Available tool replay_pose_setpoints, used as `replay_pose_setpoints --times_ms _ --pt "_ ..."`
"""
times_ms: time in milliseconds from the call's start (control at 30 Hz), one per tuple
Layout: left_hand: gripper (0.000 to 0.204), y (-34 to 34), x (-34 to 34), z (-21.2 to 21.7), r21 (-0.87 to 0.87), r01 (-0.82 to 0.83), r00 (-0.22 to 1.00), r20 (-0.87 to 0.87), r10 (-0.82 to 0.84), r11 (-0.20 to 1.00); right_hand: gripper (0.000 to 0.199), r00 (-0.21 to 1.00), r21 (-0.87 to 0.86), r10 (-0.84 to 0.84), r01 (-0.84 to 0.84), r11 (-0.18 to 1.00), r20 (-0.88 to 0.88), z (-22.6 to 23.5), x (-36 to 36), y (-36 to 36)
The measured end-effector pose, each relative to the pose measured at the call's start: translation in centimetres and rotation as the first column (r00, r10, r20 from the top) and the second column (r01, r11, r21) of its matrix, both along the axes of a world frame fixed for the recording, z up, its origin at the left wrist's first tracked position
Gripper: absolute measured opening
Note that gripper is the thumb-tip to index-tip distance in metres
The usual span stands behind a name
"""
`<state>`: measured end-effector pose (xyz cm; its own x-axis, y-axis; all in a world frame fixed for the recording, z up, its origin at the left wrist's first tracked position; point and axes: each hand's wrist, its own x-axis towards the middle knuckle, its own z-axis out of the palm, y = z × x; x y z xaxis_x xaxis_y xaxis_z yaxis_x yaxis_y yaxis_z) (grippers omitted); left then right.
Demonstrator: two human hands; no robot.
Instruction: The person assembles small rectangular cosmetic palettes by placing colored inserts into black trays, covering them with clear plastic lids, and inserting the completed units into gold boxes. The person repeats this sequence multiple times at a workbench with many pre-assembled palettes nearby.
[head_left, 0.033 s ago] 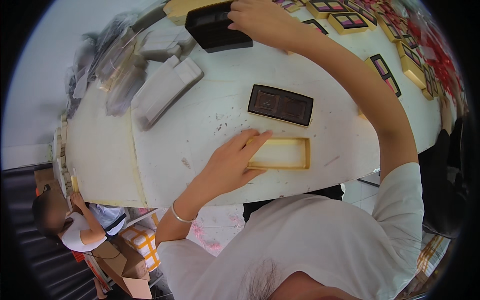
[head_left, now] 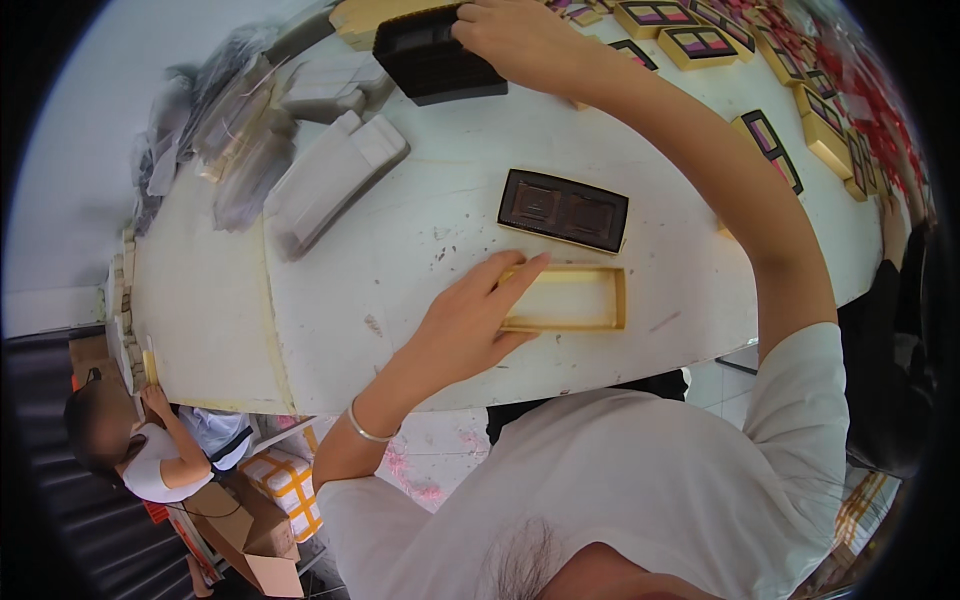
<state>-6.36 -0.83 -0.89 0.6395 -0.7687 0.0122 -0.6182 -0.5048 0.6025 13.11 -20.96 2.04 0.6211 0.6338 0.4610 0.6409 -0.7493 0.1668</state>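
My left hand [head_left: 468, 322] rests on the left end of an empty shallow gold box [head_left: 570, 298] near the front edge of the white table [head_left: 400, 260], fingers over its rim and thumb against its near side. Just behind the box lies a dark brown two-compartment insert with a gold edge [head_left: 563, 210]. My right arm stretches to the far side, where my right hand [head_left: 512, 35] grips the top of a stack of black trays [head_left: 430, 58].
Several gold boxes with purple and pink inserts [head_left: 700, 45] line the far right, beside red items [head_left: 860, 85]. White moulded trays [head_left: 330, 175] and clear plastic bags [head_left: 230, 130] lie at the left. Another person [head_left: 130, 450] crouches by cardboard boxes [head_left: 260, 540] at lower left.
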Motion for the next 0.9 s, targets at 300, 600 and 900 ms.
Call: replay_pose_setpoints --times_ms 300,600,900 --pt "0.076 -3.1 1.4 -1.1 -0.047 -0.071 0.997 -0.037 0.069 0.996 0.017 0.997 0.364 0.052 -0.068 0.929 0.055 4.1 -0.7 -0.8" --pt "0.09 -1.7 1.5 -1.8 -0.01 -0.09 0.98 -0.177 0.087 0.996 0.044 -0.074 0.188 0.377 0.77 0.61 -0.923 4.2 -19.8 -10.5" --pt "0.079 -2.7 1.5 -0.7 -0.028 -0.001 0.994 -0.113 -0.002 1.0 0.043 0.556 0.34 0.0 0.507 0.792 -0.831 1.0 -22.5 -6.7"
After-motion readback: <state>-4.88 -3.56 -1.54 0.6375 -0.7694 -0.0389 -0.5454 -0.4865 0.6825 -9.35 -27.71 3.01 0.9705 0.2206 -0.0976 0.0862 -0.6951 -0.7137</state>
